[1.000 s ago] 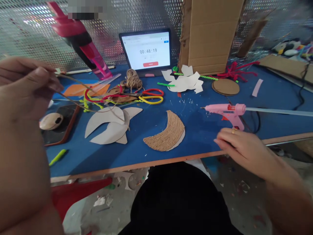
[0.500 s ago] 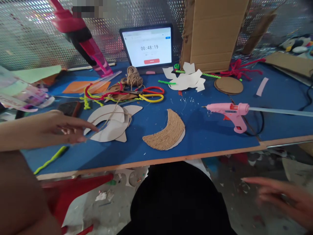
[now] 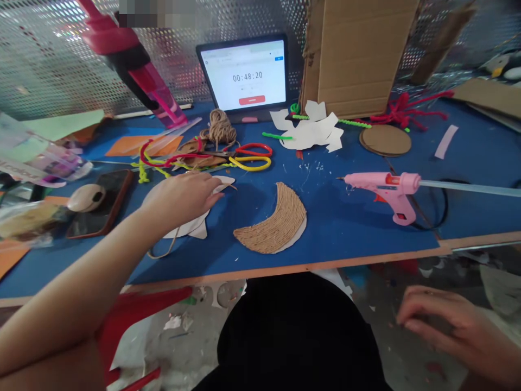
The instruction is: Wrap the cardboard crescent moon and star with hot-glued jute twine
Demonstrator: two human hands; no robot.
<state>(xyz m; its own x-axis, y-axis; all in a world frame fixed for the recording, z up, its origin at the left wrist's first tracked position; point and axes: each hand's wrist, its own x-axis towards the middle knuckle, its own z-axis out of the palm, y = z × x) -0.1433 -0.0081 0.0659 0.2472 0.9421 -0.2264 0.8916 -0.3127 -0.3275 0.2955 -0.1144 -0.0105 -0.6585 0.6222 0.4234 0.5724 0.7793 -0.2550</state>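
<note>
Below the table edge at 4 o'clock, right hand point(image 3: 443, 326) hovers over the littered floor: fingers loosely curled, narrow, nothing visible in it. Red plastic chair back point(image 3: 134, 315) at 7 o'clock, under the left forearm.

Left hand point(image 3: 181, 198) at 9 o'clock: palm down, fingers together, resting on a white card cutout point(image 3: 187, 229). Cannot tell if it grips anything. Cutout is mostly hidden by the hand and lies on the blue worktable point(image 3: 325, 239). Loop of jute twine point(image 3: 165, 251) trails from its lower edge onto the table.

Center: jute-coiled crescent point(image 3: 272, 222) on white card, well apart from both hands. 3 o'clock: pink hot glue gun point(image 3: 380, 190) lying on its side, glue stick point(image 3: 468, 187) running right. 9 o'clock, past the hand: phone point(image 3: 100, 203) with an oval shell-like object point(image 3: 86, 197) on it.

Farther, 11 to 12 o'clock: tangled pipe cleaners point(image 3: 154, 157), red-and-yellow scissor handles point(image 3: 250, 157), jute ball point(image 3: 220, 130), tablet point(image 3: 244, 73) showing a 00:48:20 timer. 1 o'clock: white card scraps point(image 3: 309, 130), cardboard sheet point(image 3: 358, 54) standing upright. 2 o'clock: round cardboard disc point(image 3: 385, 140), red pipe cleaners point(image 3: 407, 111).
</note>
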